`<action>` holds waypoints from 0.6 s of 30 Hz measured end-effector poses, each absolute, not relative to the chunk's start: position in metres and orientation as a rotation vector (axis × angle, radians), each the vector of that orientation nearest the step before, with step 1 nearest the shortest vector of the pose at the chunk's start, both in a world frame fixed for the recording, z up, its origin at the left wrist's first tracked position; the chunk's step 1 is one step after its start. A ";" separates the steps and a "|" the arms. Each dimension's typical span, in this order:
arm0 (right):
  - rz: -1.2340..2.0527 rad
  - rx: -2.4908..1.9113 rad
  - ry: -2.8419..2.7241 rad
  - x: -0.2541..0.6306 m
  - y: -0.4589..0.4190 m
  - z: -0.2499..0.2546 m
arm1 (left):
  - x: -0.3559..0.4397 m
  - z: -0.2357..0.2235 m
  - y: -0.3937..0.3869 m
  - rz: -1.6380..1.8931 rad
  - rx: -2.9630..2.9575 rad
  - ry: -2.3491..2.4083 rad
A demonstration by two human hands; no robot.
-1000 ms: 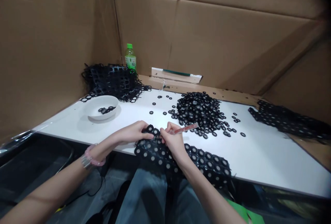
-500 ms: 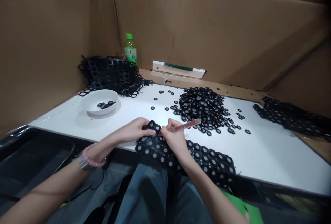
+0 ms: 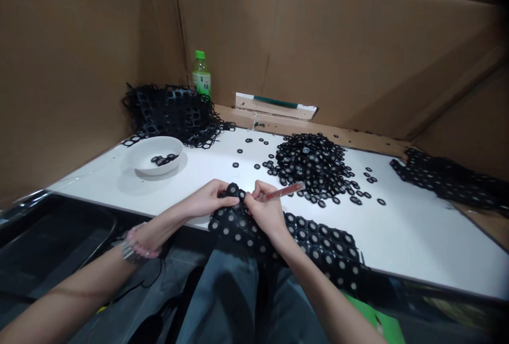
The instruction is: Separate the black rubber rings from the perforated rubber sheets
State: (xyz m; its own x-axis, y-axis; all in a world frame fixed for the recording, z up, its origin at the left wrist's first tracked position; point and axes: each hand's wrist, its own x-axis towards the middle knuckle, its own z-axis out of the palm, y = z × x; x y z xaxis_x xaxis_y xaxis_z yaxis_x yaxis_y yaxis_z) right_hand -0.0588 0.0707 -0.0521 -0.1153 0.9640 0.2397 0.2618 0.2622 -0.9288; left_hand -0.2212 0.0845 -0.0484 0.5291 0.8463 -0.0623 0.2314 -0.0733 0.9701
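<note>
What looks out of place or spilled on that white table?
Several loose black discs lie scattered to both sides of the main pile, as if strayed from it. The dotted black sheet droops over the front edge of the table, which looks untidy. I can't make out any damage.

Left hand [image 3: 209, 199] is gripping a black sheet of pale-centred discs [image 3: 324, 241] at its left end; right hand [image 3: 267, 210] is holding a slim reddish translucent tool [image 3: 284, 191], its tip hidden. Small black rings [image 3: 310, 166] are lying heaped beyond.
</note>
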 end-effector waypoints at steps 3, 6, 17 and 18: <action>0.887 -1.171 -1.606 -0.059 0.070 -0.053 | -0.221 -0.049 0.084 0.662 1.583 0.925; 0.813 -1.163 -1.640 -0.061 0.069 -0.052 | -0.222 -0.050 0.084 0.662 1.576 0.903; 1.018 -1.164 -1.411 -0.059 0.071 -0.048 | -0.245 -0.028 0.071 0.469 1.795 1.163; 1.026 -1.155 -1.407 -0.060 0.071 -0.047 | -0.245 -0.029 0.070 0.463 1.807 1.157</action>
